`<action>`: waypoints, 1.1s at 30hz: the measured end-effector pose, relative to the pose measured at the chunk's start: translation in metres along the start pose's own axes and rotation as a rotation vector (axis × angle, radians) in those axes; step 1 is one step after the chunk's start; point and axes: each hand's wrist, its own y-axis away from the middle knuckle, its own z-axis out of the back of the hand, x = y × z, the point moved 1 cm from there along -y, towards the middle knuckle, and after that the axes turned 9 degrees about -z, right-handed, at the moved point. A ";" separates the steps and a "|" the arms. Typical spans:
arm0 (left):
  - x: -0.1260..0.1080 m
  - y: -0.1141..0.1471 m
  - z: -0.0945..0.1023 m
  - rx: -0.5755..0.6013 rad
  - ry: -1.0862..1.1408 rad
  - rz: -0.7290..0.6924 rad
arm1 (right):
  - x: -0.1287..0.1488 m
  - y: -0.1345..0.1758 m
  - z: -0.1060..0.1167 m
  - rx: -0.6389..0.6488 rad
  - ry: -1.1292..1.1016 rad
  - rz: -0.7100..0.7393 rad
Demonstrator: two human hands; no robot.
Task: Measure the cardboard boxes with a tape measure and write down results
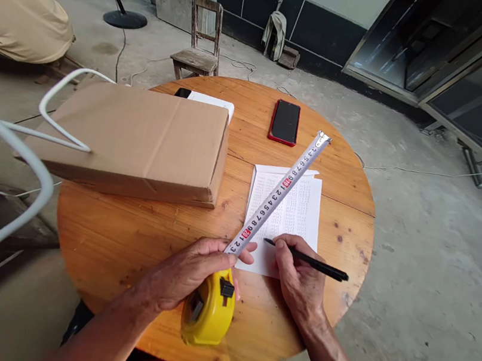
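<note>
My left hand (pixel 203 265) grips a yellow tape measure (pixel 214 315) near the table's front. Its silver blade (pixel 277 195) is pulled out and slants up to the right, past the paper, with thumb and fingers pinching it near the 23 mark. My right hand (pixel 298 279) is closed round a black pen (pixel 319 264), whose tip points left at the paper. Below the blade lie white sheets of paper (pixel 308 215) with columns of small handwritten figures. Part of the writing is hidden by the blade and my right hand.
A closed cardboard box (pixel 138 141) stands on the round wooden table (pixel 344 214), left of the paper. Farther back lie a red-edged phone (pixel 285 122) and a white object (pixel 211 102) partly behind the box. White bent tubing (pixel 46 169) reaches in from the left. A small wooden chair (pixel 198 56) stands beyond.
</note>
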 end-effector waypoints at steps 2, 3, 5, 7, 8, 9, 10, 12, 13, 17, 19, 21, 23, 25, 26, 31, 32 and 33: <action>0.000 0.000 0.000 0.003 -0.001 0.000 | 0.000 0.000 0.000 0.002 -0.003 -0.001; 0.000 -0.001 0.000 0.004 -0.001 -0.004 | 0.000 0.000 0.000 0.002 -0.006 -0.003; 0.000 -0.001 0.000 0.008 -0.004 -0.011 | -0.001 0.000 0.000 0.002 -0.013 -0.008; 0.001 -0.001 0.000 0.012 -0.010 -0.010 | -0.001 0.001 0.000 0.010 -0.019 -0.010; 0.001 -0.001 0.000 0.012 -0.013 -0.008 | -0.002 0.001 0.000 0.017 -0.022 -0.010; 0.001 -0.001 0.000 0.010 -0.017 -0.008 | -0.002 0.001 0.000 0.025 -0.030 -0.012; 0.001 -0.001 0.000 0.008 -0.021 -0.007 | -0.002 0.001 0.000 0.032 -0.043 -0.018; 0.001 -0.002 0.000 0.002 -0.025 -0.009 | -0.003 0.002 0.001 0.025 -0.088 -0.037; 0.001 -0.002 0.000 0.000 -0.024 -0.010 | -0.003 0.002 0.002 0.007 -0.114 -0.046; 0.002 -0.002 0.000 -0.006 -0.005 0.003 | -0.002 0.001 0.005 -0.105 -0.192 -0.033; 0.002 -0.001 0.000 -0.006 -0.004 0.006 | -0.002 0.000 0.005 -0.134 -0.215 -0.016; 0.002 -0.001 -0.001 -0.005 -0.018 -0.003 | -0.003 -0.001 0.005 -0.139 -0.236 -0.001; 0.002 -0.001 -0.001 -0.007 -0.028 -0.010 | -0.003 0.000 0.005 -0.127 -0.251 0.024; 0.002 -0.002 -0.002 -0.007 -0.023 -0.005 | -0.002 0.001 0.005 -0.087 -0.227 0.099; 0.002 -0.002 -0.002 -0.010 -0.017 0.002 | 0.000 0.002 0.005 -0.051 -0.191 0.168; 0.003 -0.002 0.000 -0.002 0.013 0.008 | 0.008 0.007 0.006 0.205 -0.004 0.527; 0.004 -0.002 0.001 0.005 0.016 0.004 | 0.008 0.007 0.008 0.177 -0.025 0.511; 0.005 -0.001 0.001 0.012 0.017 0.001 | 0.006 0.006 0.009 0.105 -0.066 0.464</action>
